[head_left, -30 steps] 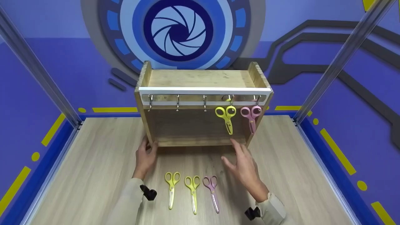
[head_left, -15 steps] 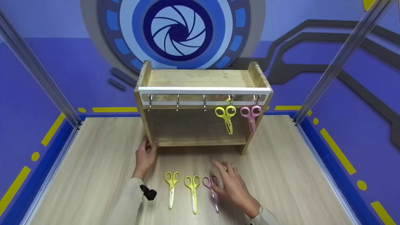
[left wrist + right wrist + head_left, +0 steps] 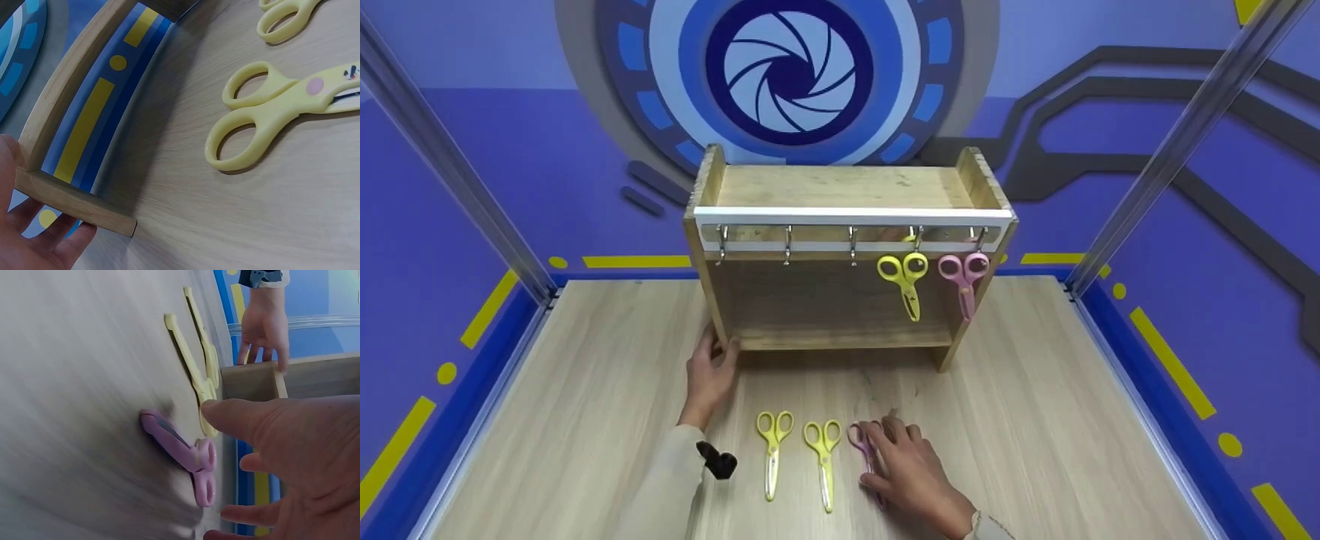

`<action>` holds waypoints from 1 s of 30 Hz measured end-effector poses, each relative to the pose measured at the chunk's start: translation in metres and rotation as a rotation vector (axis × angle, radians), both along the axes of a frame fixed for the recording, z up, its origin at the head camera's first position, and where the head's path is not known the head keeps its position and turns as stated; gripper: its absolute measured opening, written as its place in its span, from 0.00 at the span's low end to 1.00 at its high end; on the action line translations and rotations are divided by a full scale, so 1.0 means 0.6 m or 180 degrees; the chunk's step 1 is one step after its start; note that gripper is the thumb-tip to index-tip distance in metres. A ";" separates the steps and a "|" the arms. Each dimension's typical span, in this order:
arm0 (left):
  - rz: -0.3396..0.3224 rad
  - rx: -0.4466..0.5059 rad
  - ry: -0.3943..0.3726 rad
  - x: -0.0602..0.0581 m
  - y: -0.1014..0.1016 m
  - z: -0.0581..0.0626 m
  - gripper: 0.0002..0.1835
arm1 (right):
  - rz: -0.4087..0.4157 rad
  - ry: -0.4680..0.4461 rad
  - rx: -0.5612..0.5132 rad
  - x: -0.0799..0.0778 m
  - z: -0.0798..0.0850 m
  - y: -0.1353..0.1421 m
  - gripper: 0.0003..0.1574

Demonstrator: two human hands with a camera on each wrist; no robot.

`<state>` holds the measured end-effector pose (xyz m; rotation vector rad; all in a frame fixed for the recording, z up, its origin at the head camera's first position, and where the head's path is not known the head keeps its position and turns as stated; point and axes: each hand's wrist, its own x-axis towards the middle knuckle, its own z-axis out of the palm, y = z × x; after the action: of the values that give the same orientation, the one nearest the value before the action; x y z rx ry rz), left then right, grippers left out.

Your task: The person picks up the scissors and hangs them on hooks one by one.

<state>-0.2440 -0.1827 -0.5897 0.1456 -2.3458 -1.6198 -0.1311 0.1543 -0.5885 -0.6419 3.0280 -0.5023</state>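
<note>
My left hand point(image 3: 710, 382) grips the lower left side of a wooden shelf point(image 3: 840, 186), thumb at the front and fingers around the outer face. Over pink-purple scissors point(image 3: 169, 441) lying on the table hovers my right hand point(image 3: 911, 472), its fingers extended and partly covering them in the head view. The right wrist view shows a gap between that hand and the scissors. To their left lie two yellow scissors, the middle pair point(image 3: 824, 459) and the left pair point(image 3: 772, 448), handles toward the shelf.
Across the shelf front runs a white rail point(image 3: 810, 217) with several metal hooks. Yellow scissors point(image 3: 910, 292) and pink scissors point(image 3: 965, 289) hang from the two rightmost hooks. Patterned blue walls and metal posts point(image 3: 1177, 157) border the table point(image 3: 1072, 420).
My right hand has come down from the shelf's lower right corner to the pink-purple scissors on the table. The left hand has stayed on the shelf's side.
</note>
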 end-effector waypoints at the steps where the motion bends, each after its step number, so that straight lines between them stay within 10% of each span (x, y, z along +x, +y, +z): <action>1: 0.0007 0.0018 0.0004 0.000 0.000 0.001 0.32 | -0.0007 -0.0026 0.0022 0.001 -0.001 -0.001 0.47; 30: 0.0037 -0.0002 -0.0062 -0.003 -0.001 0.000 0.33 | 0.0085 0.0079 0.0143 0.007 -0.013 0.022 0.39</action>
<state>-0.2456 -0.1832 -0.5895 0.1752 -2.3554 -1.6193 -0.1270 0.1674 -0.5962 -0.6905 3.0397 -0.4276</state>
